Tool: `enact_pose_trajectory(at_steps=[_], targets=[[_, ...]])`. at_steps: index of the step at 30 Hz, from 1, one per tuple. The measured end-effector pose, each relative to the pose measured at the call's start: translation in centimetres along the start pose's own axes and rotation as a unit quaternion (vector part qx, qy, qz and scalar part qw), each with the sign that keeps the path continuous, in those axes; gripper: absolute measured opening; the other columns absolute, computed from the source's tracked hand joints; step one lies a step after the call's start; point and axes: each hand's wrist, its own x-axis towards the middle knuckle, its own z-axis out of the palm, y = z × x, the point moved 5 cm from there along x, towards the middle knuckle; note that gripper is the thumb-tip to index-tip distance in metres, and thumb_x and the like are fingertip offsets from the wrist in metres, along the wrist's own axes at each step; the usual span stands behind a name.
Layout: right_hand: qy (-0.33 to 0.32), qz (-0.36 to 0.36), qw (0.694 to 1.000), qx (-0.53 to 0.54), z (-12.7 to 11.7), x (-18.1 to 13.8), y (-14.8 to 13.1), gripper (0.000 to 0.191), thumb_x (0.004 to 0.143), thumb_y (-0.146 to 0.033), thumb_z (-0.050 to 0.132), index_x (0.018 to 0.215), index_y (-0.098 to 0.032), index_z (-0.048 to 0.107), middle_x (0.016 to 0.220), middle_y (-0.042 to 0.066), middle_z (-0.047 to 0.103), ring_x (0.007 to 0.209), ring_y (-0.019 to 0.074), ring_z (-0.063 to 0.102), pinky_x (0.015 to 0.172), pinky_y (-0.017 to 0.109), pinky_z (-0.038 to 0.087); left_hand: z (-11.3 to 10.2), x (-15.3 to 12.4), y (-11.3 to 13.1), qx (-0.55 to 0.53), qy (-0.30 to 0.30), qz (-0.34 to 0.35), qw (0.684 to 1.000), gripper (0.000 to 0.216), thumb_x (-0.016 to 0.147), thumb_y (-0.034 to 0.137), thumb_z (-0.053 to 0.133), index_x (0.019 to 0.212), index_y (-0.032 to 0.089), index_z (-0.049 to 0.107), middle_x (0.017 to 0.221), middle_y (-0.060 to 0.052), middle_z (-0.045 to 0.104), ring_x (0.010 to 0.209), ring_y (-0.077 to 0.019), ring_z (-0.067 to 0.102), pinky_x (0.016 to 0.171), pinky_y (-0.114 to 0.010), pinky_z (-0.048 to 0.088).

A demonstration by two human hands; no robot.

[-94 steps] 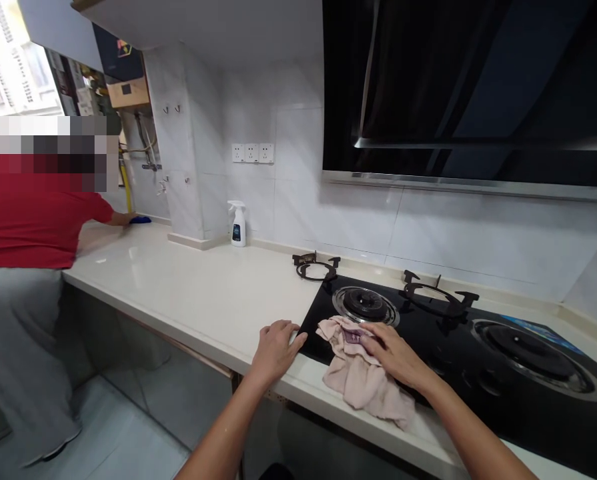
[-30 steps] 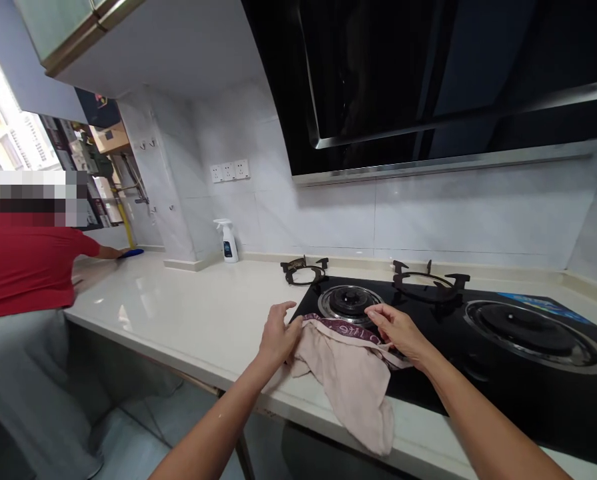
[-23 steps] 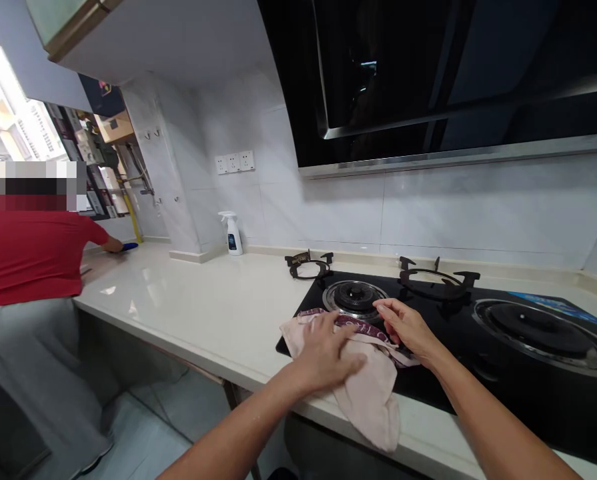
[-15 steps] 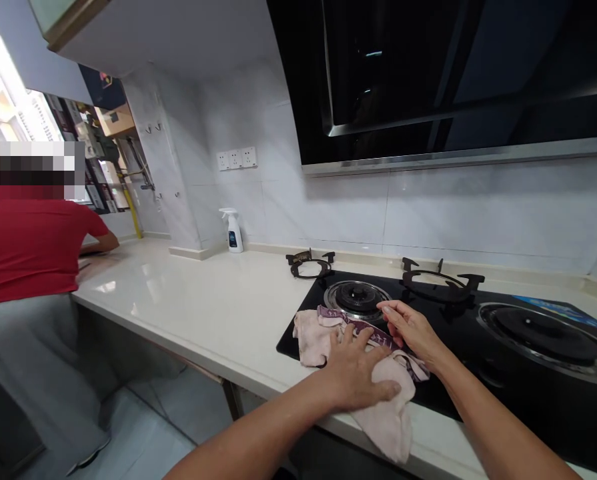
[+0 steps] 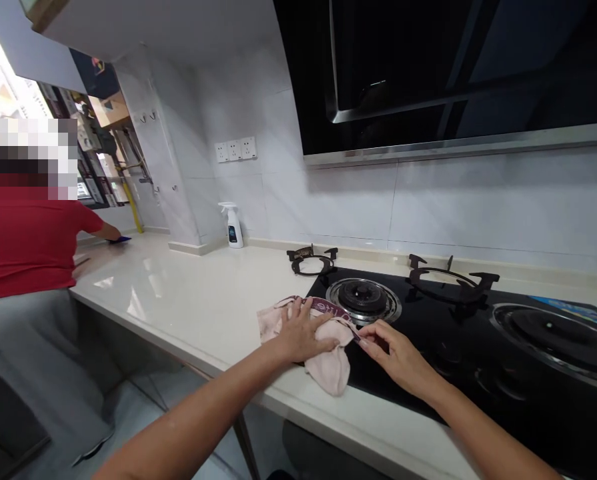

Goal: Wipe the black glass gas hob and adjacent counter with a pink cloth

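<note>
The pink cloth [image 5: 323, 347] is spread across the front left corner of the black hob [image 5: 478, 360], one end on the pale worktop [image 5: 203, 300] and a fold drooping toward the front edge; it is pressed flat under the left hand [image 5: 303, 333], fingers splayed wide, nothing gripped; the cloth's right edge is pinched between thumb and fingertips of the right hand [image 5: 395, 350], a narrow grip closed on the fabric; the bare burner [image 5: 363, 297] is seen just behind the cloth; two loose pan supports [image 5: 311, 260] are set behind it; a spray bottle [image 5: 233, 225] is stood by the wall; a person in red [image 5: 23, 240] is seen far left.
</note>
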Motion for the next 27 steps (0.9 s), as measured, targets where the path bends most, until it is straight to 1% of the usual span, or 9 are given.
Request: enact_pose_trajectory(at_steps=[3,6,9,12,14,17,20,23,27], targets=[[-0.007,-0.053,0.996,-0.068,0.5,-0.5,-1.0,0.031,0.096,-0.050,0.053,0.106,-0.025,0.067,0.103,0.007,0.062,0.100,0.0230,0.058,0.091,0.040,0.047,0.1,2.4,-2.0,0.018,-0.008,-0.029,0.999,0.078,0.081,0.078,0.055,0.151,0.045,0.042,0.170,-0.008,0.018,0.154,-0.0475,0.008,0.115,-0.075,0.008],[-0.045,-0.057,0.991,-0.113,1.2,-1.0,-1.1,0.038,0.097,-0.052,0.053,0.122,-0.026,0.066,0.129,0.010,0.060,0.120,0.0272,0.054,0.105,0.047,0.043,0.5,5.3,-3.8,0.028,-0.001,-0.060,0.998,0.078,0.083,0.078,0.052,0.152,0.045,0.040,0.169,-0.008,0.020,0.153,-0.0473,0.012,0.115,-0.075,0.009],[-0.137,-0.026,0.978,-0.153,2.3,-1.6,-0.6,0.058,0.095,-0.061,0.054,0.144,-0.031,0.055,0.158,0.008,0.041,0.146,0.0321,0.033,0.121,0.055,0.026,0.8,8.2,-5.5,0.040,0.006,-0.082,0.996,0.077,0.084,0.080,0.048,0.152,0.046,0.038,0.168,-0.006,0.022,0.153,-0.0458,0.013,0.115,-0.073,0.009],[-0.222,-0.002,0.956,-0.189,3.2,-1.9,-0.3,0.070,0.094,-0.068,0.049,0.154,-0.034,0.040,0.167,0.003,0.024,0.155,0.0319,0.013,0.126,0.059,0.005,0.8,11.0,-7.0,0.049,0.008,-0.103,0.993,0.077,0.084,0.081,0.043,0.153,0.046,0.037,0.167,-0.006,0.025,0.152,-0.0454,0.016,0.114,-0.073,0.012],[-0.247,0.013,0.948,-0.198,3.4,-1.9,-0.2,0.072,0.095,-0.070,0.047,0.156,-0.034,0.035,0.168,0.003,0.019,0.156,0.0314,0.008,0.125,0.060,0.001,0.7,12.8,-8.0,0.053,0.008,-0.120,0.991,0.078,0.084,0.082,0.040,0.153,0.046,0.036,0.166,-0.008,0.027,0.151,-0.0458,0.018,0.114,-0.072,0.014],[-0.247,0.013,0.951,-0.186,3.4,-1.8,-0.2,0.071,0.094,-0.069,0.048,0.156,-0.035,0.036,0.167,0.003,0.019,0.156,0.0317,0.009,0.125,0.061,0.000,0.5,15.1,-9.2,0.066,0.018,-0.143,0.987,0.077,0.086,0.080,0.036,0.153,0.043,0.039,0.162,-0.011,0.033,0.148,-0.0471,0.023,0.113,-0.070,0.017],[-0.235,0.004,0.957,-0.170,3.3,-1.8,0.0,0.070,0.094,-0.069,0.051,0.155,-0.037,0.037,0.167,0.003,0.022,0.155,0.0317,0.011,0.125,0.061,0.001,0.4,16.5,-9.9,0.078,0.035,-0.148,0.985,0.075,0.088,0.078,0.035,0.152,0.038,0.043,0.157,-0.015,0.038,0.144,-0.0480,0.028,0.110,-0.070,0.022],[-0.229,-0.002,0.959,-0.165,3.4,-1.8,0.3,0.069,0.093,-0.067,0.053,0.154,-0.038,0.038,0.166,0.003,0.024,0.155,0.0326,0.012,0.125,0.063,0.002,0.5,16.9,-10.0,0.092,0.061,-0.124,0.986,0.067,0.092,0.071,0.039,0.148,0.036,0.047,0.150,-0.016,0.044,0.138,-0.0442,0.034,0.107,-0.067,0.026],[-0.221,-0.011,0.961,-0.164,3.3,-1.8,0.6,0.066,0.094,-0.064,0.055,0.154,-0.041,0.038,0.167,0.001,0.025,0.155,0.0321,0.013,0.125,0.062,0.002,0.2,16.1,-9.9,0.109,0.108,-0.099,0.983,0.057,0.095,0.062,0.042,0.142,0.032,0.055,0.142,-0.016,0.049,0.132,-0.0402,0.039,0.106,-0.062,0.031]])
